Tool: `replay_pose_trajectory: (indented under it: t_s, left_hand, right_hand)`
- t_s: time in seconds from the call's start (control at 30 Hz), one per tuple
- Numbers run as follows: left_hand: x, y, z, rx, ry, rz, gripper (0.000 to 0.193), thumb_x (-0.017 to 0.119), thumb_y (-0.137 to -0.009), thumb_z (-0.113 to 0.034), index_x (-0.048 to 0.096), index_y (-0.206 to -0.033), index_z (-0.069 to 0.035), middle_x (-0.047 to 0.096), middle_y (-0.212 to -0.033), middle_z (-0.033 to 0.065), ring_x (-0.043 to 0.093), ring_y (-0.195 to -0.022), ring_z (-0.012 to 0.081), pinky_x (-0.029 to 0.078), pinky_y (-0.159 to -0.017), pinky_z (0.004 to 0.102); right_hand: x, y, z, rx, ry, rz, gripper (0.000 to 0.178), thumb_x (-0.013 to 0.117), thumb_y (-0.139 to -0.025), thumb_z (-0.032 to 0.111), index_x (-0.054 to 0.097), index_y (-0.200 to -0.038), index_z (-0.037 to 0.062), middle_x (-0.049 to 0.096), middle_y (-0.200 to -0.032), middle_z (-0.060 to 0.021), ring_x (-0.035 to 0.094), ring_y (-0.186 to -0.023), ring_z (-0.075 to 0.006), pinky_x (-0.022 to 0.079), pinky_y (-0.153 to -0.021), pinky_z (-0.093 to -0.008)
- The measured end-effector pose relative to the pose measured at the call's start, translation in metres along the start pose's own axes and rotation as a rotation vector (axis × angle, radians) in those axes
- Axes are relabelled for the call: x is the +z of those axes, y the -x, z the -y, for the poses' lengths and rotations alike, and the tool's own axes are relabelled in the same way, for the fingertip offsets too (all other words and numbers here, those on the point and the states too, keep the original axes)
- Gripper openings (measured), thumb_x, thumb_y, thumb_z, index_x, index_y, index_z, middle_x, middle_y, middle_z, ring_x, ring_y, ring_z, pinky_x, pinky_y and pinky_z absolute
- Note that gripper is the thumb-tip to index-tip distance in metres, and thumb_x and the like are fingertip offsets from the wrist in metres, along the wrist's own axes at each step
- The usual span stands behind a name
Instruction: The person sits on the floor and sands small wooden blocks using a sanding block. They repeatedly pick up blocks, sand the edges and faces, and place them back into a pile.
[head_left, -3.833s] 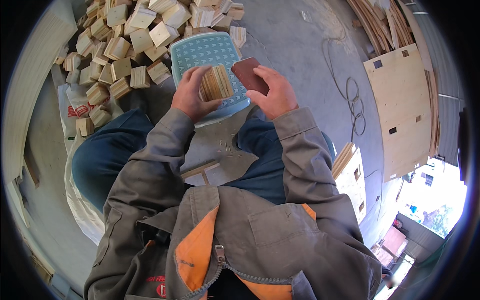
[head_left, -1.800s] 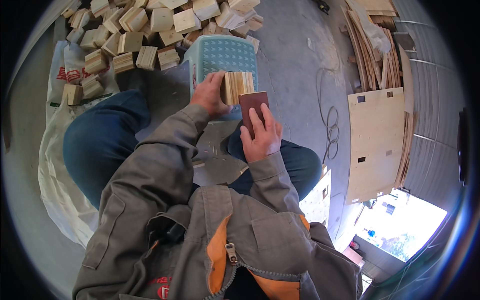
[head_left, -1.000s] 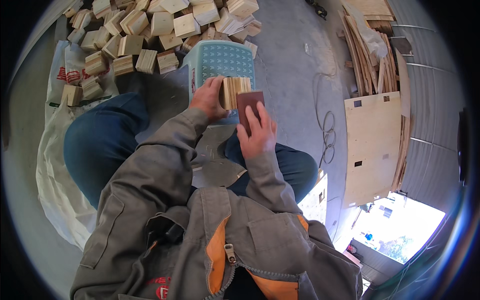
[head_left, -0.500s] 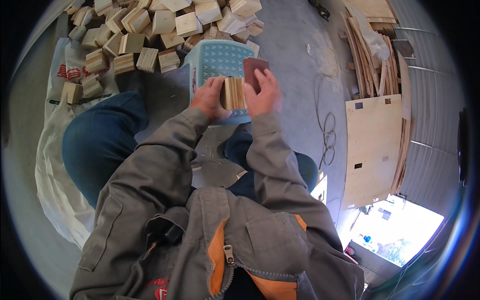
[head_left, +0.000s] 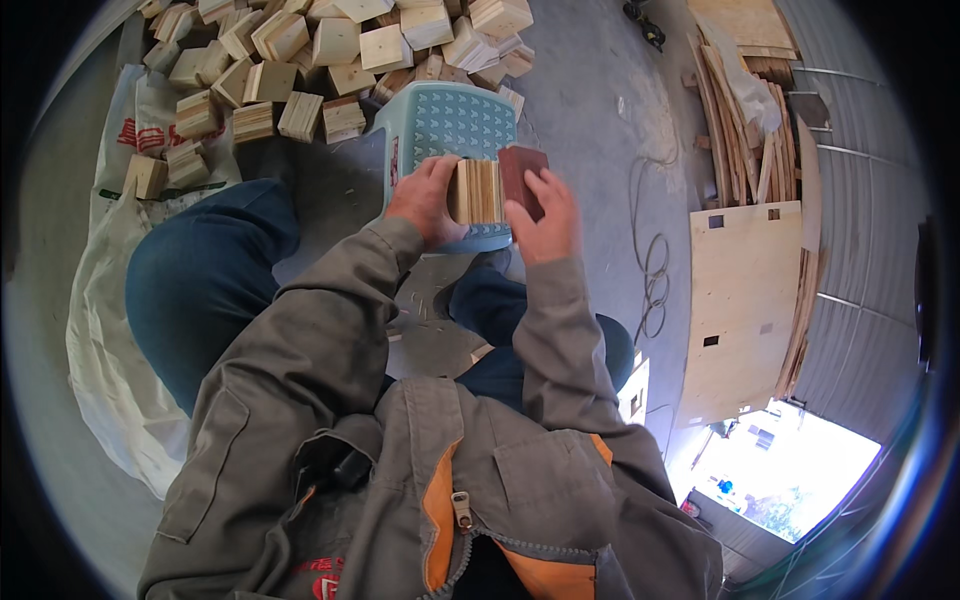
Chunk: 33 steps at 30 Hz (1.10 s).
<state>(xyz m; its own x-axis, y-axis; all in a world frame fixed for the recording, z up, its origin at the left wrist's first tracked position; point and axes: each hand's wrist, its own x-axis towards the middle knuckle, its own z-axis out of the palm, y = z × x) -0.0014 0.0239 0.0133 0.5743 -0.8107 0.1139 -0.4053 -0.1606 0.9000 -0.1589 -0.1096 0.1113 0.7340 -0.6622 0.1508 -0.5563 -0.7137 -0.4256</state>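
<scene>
Wood block [head_left: 476,191]: laminated, clasped in left hand [head_left: 424,199] over pale blue stool [head_left: 446,120]. Right hand [head_left: 545,213] presses brown sanding pad [head_left: 521,176] against its right edge. Bare concrete floor [head_left: 590,100] lies open rightward.

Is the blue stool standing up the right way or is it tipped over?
Standing upright. The blue plastic stool shows its patterned seat facing up, and the left hand rests a wooden block on it while the right hand presses a brown sanding pad against the block.

Woodworking shop, pretty clearly. Heap of cut wooden blocks [head_left: 330,45] far left on bare concrete floor [head_left: 590,90], plywood sheets [head_left: 745,300] and offcut strips [head_left: 740,120] stacked right, corrugated metal wall [head_left: 860,300] beyond.
</scene>
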Motion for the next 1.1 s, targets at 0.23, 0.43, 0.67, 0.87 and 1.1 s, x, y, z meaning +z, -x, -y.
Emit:
replay_pose_trajectory:
  t_s: [0.23, 0.43, 0.67, 0.87, 1.1]
  left_hand:
    - [0.000, 0.001, 0.005, -0.008, -0.014, -0.007, 0.096, 0.097, -0.061, -0.022, 0.051, -0.145, -0.012, 0.062, -0.135, 0.0196, 0.064, -0.123, 0.0447, 0.055, -0.106, 0.0508]
    - [0.002, 0.000, 0.004, 0.019, 0.007, -0.018, 0.093, 0.095, -0.063, -0.020, 0.052, -0.144, -0.012, 0.061, -0.136, 0.0179, 0.064, -0.122, 0.0438, 0.054, -0.105, 0.0510]
    - [0.000, 0.003, 0.007, 0.009, 0.022, -0.045, 0.089, 0.095, -0.063, -0.019, 0.055, -0.142, -0.013, 0.062, -0.136, 0.0173, 0.065, -0.122, 0.0438, 0.054, -0.104, 0.0507]
    - [0.004, 0.001, 0.001, 0.008, 0.006, -0.037, 0.087, 0.093, -0.064, -0.020, 0.055, -0.142, -0.013, 0.062, -0.137, 0.0153, 0.064, -0.122, 0.0418, 0.052, -0.104, 0.0506]
    - [0.001, 0.001, 0.002, -0.009, -0.005, -0.046, 0.091, 0.095, -0.062, -0.020, 0.054, -0.143, -0.014, 0.061, -0.137, 0.0148, 0.063, -0.123, 0.0411, 0.052, -0.105, 0.0500]
  right_hand:
    - [-0.038, 0.054, 0.002, 0.113, -0.140, 0.089, 0.054, 0.083, -0.086, 0.023, 0.073, -0.135, 0.0045, 0.061, -0.151, -0.0227, 0.061, -0.135, -0.0403, 0.048, -0.115, -0.0472]
    - [-0.040, 0.005, 0.010, -0.011, -0.076, 0.033, 0.050, 0.084, -0.085, 0.015, 0.074, -0.133, 0.0042, 0.066, -0.147, -0.0218, 0.065, -0.133, -0.0353, 0.052, -0.113, -0.0427]
    - [-0.024, -0.098, 0.017, 0.075, -0.012, 0.448, 0.050, 0.082, -0.083, 0.023, 0.077, -0.130, 0.0050, 0.076, -0.124, -0.0179, 0.073, -0.105, -0.0255, 0.059, -0.088, -0.0382]
    - [-0.009, -0.176, 0.013, 0.245, 0.201, 0.848, 0.050, 0.082, -0.078, 0.024, 0.081, -0.126, 0.0118, 0.081, -0.115, -0.0139, 0.078, -0.102, -0.0280, 0.061, -0.092, -0.0372]
    - [-0.042, -0.178, 0.036, 0.252, 0.072, 0.853, 0.047, 0.082, -0.081, 0.022, 0.081, -0.127, 0.0113, 0.081, -0.111, -0.0133, 0.076, -0.097, -0.0237, 0.061, -0.089, -0.0366]
